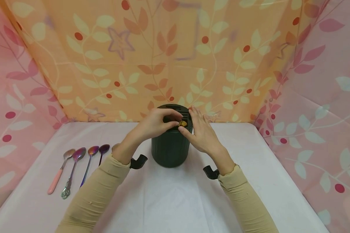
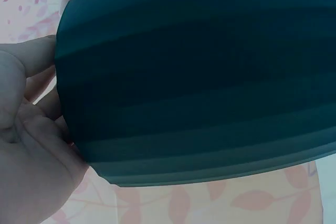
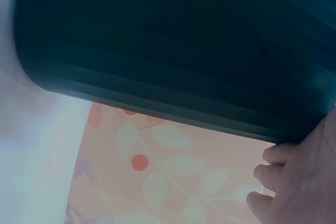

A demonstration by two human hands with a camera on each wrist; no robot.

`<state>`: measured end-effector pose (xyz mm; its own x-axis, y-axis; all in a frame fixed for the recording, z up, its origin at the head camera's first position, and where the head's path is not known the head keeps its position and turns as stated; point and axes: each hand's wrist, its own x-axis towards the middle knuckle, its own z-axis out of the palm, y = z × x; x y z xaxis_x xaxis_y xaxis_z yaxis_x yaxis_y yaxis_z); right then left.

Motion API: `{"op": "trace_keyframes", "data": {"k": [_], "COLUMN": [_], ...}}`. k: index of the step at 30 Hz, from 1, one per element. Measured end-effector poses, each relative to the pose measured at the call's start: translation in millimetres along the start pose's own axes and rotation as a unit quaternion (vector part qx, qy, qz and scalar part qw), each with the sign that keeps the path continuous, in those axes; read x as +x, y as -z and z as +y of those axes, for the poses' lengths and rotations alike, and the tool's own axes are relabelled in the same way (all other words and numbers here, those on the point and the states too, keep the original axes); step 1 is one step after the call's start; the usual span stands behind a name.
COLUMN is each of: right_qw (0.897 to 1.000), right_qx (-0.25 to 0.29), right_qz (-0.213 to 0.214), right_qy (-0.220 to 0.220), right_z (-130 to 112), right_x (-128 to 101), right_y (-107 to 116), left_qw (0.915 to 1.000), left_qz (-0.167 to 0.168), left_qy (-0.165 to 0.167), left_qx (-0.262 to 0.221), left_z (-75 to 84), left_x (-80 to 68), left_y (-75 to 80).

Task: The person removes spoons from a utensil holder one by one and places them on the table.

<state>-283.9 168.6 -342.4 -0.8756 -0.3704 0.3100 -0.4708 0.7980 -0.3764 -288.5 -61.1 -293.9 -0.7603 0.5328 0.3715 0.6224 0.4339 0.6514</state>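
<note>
A dark green ribbed holder (image 1: 170, 149) with a slotted top stands upright on the table, and it fills most of both wrist views. My left hand (image 1: 154, 124) reaches over its near left rim, thumb and fingertips pinching a small gold rounded piece, which looks like a spoon's bowl (image 1: 183, 123), at the top opening. Anything below the bowl is hidden inside the holder. My right hand (image 1: 202, 131) rests on the holder's right rim with fingers extended, its thumb close to the gold bowl. In the right wrist view, the fingers (image 3: 273, 177) lie along the holder's upper end.
Several spoons lie in a row at the left: a pink-handled one (image 1: 56, 179), an ornate one (image 1: 71, 173), a bluish one (image 1: 89, 163) and a dark one (image 1: 104, 149). Another is partly behind my left wrist. Patterned cloth (image 1: 163, 64) hangs behind the white table (image 1: 169, 194).
</note>
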Motion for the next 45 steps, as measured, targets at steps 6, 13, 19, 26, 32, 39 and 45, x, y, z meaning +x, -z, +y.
{"op": "trace_keyframes", "data": {"k": [6, 13, 19, 26, 32, 39, 45], "right_qw": [1.000, 1.000, 1.000, 1.000, 1.000, 1.000, 1.000], "right_qx": [-0.002, -0.003, -0.002, -0.004, -0.001, -0.004, -0.006], "right_qz": [0.003, 0.002, 0.004, 0.003, 0.003, 0.001, 0.002], "right_qy": [0.000, 0.003, 0.003, 0.003, 0.002, 0.001, 0.001], "right_z": [-0.4, -1.3, -1.5, -1.6, -1.7, -2.0, -1.3], "right_x": [-0.3, 0.2, 0.4, 0.6, -0.1, -0.4, -0.7], "right_y": [0.5, -0.1, 0.2, -0.3, -0.5, -0.5, -0.5], "left_qw": [0.9999, 0.9996, 0.9995, 0.9997, 0.9996, 0.9990, 0.9980], "left_qz": [-0.005, 0.005, 0.013, 0.017, 0.026, 0.035, 0.041], "left_qy": [-0.010, -0.015, -0.026, -0.009, 0.005, 0.004, 0.006], "left_qx": [0.012, 0.025, 0.014, 0.012, 0.010, -0.028, -0.047], "left_z": [4.6, 4.2, 1.6, 2.1, 2.5, 0.2, 0.7], "left_x": [1.0, 0.6, 1.6, 1.3, 0.7, -0.1, -1.0], "left_y": [-1.2, -3.1, -4.9, -5.4, -5.9, -5.2, -2.8]}}
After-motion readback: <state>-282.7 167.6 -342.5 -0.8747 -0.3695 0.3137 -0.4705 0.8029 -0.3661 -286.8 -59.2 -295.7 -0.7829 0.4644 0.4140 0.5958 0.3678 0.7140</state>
